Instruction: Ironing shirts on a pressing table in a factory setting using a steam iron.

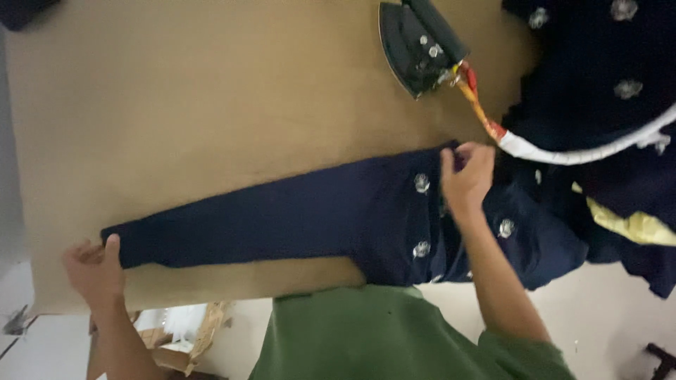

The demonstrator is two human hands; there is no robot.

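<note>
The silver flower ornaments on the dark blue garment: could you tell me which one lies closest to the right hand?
The silver flower ornament just left of the right hand, on the dark blue garment. The others sit lower on the cloth or up at the top right corner.

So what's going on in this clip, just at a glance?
A person in a green top has a dark navy garment with small silvery motifs laid across a tan padded board. The left hand grips the end of a sleeve, pulled out flat; the right hand pinches the fabric near the shoulder. An iron rests on the board beyond the hands, untouched.
</note>
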